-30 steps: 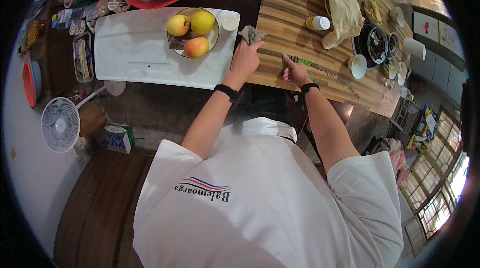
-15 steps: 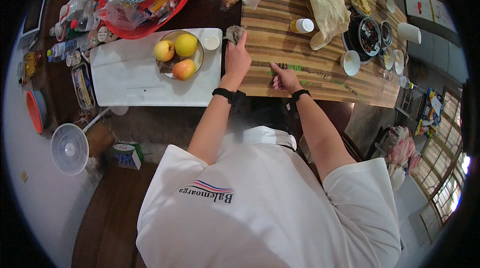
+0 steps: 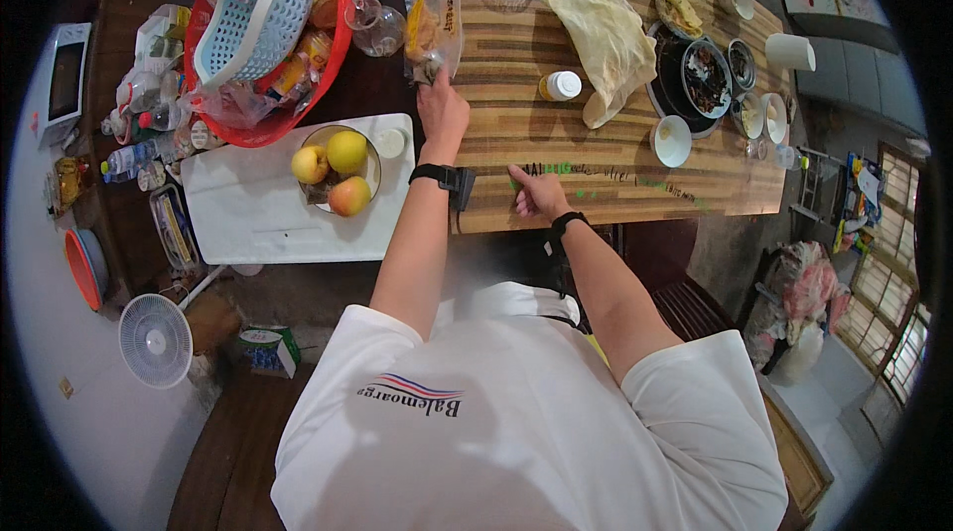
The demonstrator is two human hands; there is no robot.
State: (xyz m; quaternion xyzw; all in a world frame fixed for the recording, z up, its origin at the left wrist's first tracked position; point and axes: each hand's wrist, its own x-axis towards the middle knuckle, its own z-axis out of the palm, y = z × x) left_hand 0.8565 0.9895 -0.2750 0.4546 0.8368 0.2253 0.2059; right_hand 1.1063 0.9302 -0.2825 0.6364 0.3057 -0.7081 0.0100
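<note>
My left hand [image 3: 443,119] is stretched forward over the striped wooden table [image 3: 506,124], beside the white board. Its fingers are closed on a crumpled grey-brown cloth [image 3: 428,70], partly hidden by the fingers. That cloth is at the near end of a clear plastic bag [image 3: 434,30] with orange-yellow contents; whether they touch I cannot tell. My right hand [image 3: 541,196] is near the table's front edge, fingers curled in and thumb pointing out, with nothing visible in it. Left of my left hand, a plate [image 3: 369,159] with three yellow-red apples [image 3: 346,151] stands on the white board [image 3: 258,223].
A red basin [image 3: 340,45] holds a light-blue basket [image 3: 260,20] and packets at back left. A glass jug [image 3: 377,27] stands near it. Right of centre are a white-capped bottle [image 3: 562,85], a beige cloth [image 3: 604,45], a dark pan [image 3: 706,79] and several bowls.
My left hand has moved forward, away from me, carrying the crumpled cloth up to the plastic bag. My right hand stays near the table edge. The whole view has shifted.
</note>
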